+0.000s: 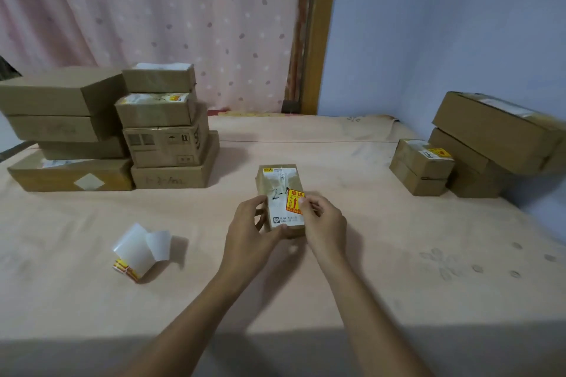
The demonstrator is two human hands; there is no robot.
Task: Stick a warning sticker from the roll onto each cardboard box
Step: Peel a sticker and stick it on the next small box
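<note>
**Mia:** Which step is this?

**Ben:** The sticking step, I think. The small cardboard box (pixel 280 180) sits in the middle of the pink sheet (pixel 367 285). The left hand (pixel 249 223) holds it, with its fingers curled round the left side. The right hand (pixel 323 219) pinches the warning sticker (pixel 294 197) by its near right edge, between the thumb and a finger.

**Mia:** Is the sticker on yet?

**Ben:** It lies over the right part of the box top, partly on the white label (pixel 283 214). I cannot tell if it is stuck flat.

**Mia:** What comes next?

**Ben:** I think it needs a good rub, so no corner pops up. Then a new sticker must come off the sticker roll (pixel 134 254). The roll lies on the sheet to the left, well apart from the hands. A loose white strip curls off it.

**Mia:** Where are the other boxes?

**Ben:** There is a big pile of boxes (pixel 165 144) at the far left and a smaller pile (pixel 490 131) at the right. One box in the right pile shows a red and yellow sticker on top.

**Mia:** And the room?

**Ben:** A pink curtain (pixel 153 9) with dots hangs behind. A wooden post (pixel 318 40) stands beside it, then a blue wall (pixel 444 24). The sheet looks soft, so the box may wobble when pressed.
</note>
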